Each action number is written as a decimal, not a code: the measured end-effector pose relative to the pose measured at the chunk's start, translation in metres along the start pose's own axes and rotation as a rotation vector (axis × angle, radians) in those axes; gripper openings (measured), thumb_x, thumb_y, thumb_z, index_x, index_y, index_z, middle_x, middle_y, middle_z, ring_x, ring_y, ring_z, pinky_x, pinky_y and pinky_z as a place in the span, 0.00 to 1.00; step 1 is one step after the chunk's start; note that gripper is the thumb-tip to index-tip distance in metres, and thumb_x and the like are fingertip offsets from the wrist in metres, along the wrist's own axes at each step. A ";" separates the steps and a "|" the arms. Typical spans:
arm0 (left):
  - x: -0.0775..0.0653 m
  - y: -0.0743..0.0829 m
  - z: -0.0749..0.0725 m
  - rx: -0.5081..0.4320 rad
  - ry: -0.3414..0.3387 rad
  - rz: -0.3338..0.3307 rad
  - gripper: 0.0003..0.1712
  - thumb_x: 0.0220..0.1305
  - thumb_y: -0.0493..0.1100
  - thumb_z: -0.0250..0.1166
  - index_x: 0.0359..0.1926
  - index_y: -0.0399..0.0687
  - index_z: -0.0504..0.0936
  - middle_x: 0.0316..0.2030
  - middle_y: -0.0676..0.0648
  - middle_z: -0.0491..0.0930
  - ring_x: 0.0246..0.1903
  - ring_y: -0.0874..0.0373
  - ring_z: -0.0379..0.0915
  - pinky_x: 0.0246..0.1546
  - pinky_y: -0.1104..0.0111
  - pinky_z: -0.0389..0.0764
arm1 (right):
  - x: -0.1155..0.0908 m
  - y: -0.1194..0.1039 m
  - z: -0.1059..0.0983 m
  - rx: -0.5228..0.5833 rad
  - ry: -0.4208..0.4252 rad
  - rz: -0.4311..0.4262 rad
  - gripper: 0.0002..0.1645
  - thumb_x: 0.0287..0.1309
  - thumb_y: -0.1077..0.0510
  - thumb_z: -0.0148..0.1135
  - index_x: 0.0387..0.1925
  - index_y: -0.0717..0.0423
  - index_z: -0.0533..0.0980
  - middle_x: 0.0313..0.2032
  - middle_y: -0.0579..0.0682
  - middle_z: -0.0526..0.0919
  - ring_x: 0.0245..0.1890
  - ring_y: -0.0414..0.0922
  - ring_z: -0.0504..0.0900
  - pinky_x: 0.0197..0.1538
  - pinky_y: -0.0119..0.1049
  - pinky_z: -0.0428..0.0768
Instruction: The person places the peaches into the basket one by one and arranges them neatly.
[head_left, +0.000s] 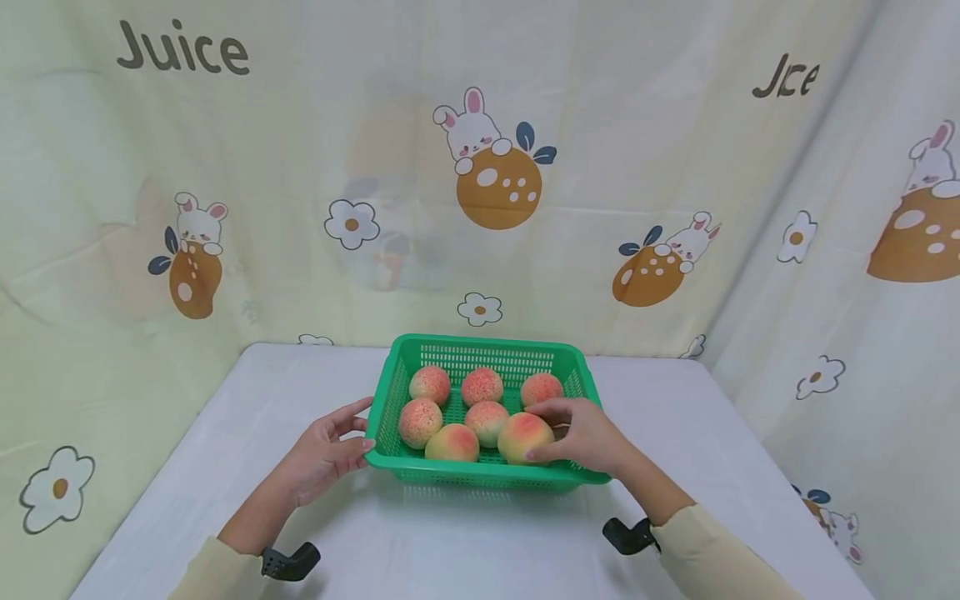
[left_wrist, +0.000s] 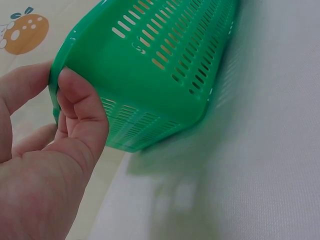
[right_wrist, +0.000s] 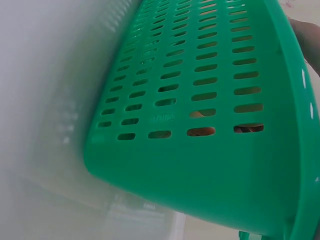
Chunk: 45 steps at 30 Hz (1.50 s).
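A green plastic basket [head_left: 480,471] with slotted walls stands on the table and holds several red-and-yellow peaches, among them a front-middle peach [head_left: 452,443] and a back-middle one [head_left: 482,387]. At the basket's left front corner, my left hand [head_left: 326,454] pinches the rim between thumb and fingers, which the left wrist view shows up close. My right hand [head_left: 588,435] reaches over the right side and grips the front-right peach [head_left: 522,438], which is inside the basket. In the right wrist view the basket wall [right_wrist: 200,175] hides most of that hand.
A white-covered table [head_left: 480,542] bears the basket. Behind it and to the right hangs a pale curtain [head_left: 300,167] printed with rabbits, fruit and flowers. Each wrist wears a black camera strap device, one at the left sleeve [head_left: 217,571].
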<state>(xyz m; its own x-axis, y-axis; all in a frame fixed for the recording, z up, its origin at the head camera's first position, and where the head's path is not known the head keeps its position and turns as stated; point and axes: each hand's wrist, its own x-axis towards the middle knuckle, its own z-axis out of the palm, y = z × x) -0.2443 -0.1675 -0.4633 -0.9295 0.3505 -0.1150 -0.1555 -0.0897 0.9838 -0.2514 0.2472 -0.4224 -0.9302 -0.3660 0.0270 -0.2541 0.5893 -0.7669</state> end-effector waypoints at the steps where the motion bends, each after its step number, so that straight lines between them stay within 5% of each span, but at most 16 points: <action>1: 0.000 0.000 0.000 0.001 0.001 0.000 0.46 0.67 0.33 0.67 0.81 0.49 0.55 0.54 0.44 0.69 0.39 0.60 0.80 0.44 0.71 0.87 | 0.001 0.000 0.001 -0.007 0.001 0.000 0.38 0.46 0.43 0.83 0.59 0.50 0.81 0.54 0.48 0.86 0.53 0.48 0.84 0.54 0.42 0.87; 13: 0.001 0.000 -0.001 -0.002 -0.014 0.013 0.46 0.68 0.32 0.66 0.81 0.47 0.54 0.53 0.46 0.69 0.39 0.61 0.80 0.43 0.71 0.87 | 0.007 0.002 0.005 -0.071 0.003 -0.059 0.22 0.54 0.49 0.78 0.48 0.53 0.85 0.46 0.47 0.88 0.47 0.44 0.86 0.54 0.39 0.87; 22: 0.001 -0.001 -0.002 -0.007 -0.024 0.023 0.46 0.68 0.32 0.66 0.81 0.46 0.53 0.52 0.46 0.70 0.38 0.62 0.80 0.43 0.71 0.86 | 0.008 0.004 0.009 -0.116 -0.052 -0.165 0.24 0.57 0.47 0.76 0.53 0.51 0.85 0.50 0.45 0.88 0.49 0.44 0.85 0.54 0.42 0.87; 33: 0.002 -0.001 -0.005 0.004 -0.037 0.035 0.47 0.68 0.33 0.67 0.81 0.47 0.53 0.53 0.45 0.70 0.39 0.61 0.80 0.44 0.71 0.87 | 0.010 0.002 0.010 -0.215 -0.043 -0.161 0.22 0.62 0.49 0.72 0.54 0.55 0.84 0.49 0.45 0.88 0.48 0.42 0.84 0.51 0.33 0.85; 39: 0.003 -0.004 -0.006 0.016 -0.017 0.021 0.45 0.69 0.35 0.66 0.80 0.46 0.55 0.53 0.45 0.71 0.40 0.61 0.80 0.45 0.71 0.86 | 0.007 0.002 0.009 -0.113 -0.002 -0.123 0.21 0.64 0.51 0.71 0.55 0.54 0.84 0.51 0.50 0.88 0.50 0.46 0.86 0.54 0.37 0.86; 45: 0.005 -0.002 -0.015 0.066 0.094 0.005 0.36 0.74 0.42 0.62 0.78 0.48 0.60 0.50 0.46 0.73 0.42 0.60 0.78 0.47 0.70 0.86 | 0.005 0.000 -0.002 -0.002 0.053 -0.083 0.21 0.66 0.51 0.69 0.57 0.53 0.83 0.54 0.52 0.87 0.54 0.50 0.86 0.55 0.37 0.86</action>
<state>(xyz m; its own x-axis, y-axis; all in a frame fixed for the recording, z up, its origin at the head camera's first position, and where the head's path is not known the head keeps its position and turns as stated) -0.2540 -0.1793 -0.4676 -0.9580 0.2610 -0.1190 -0.1310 -0.0287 0.9910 -0.2561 0.2467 -0.4214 -0.9188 -0.3747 0.1242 -0.3310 0.5601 -0.7594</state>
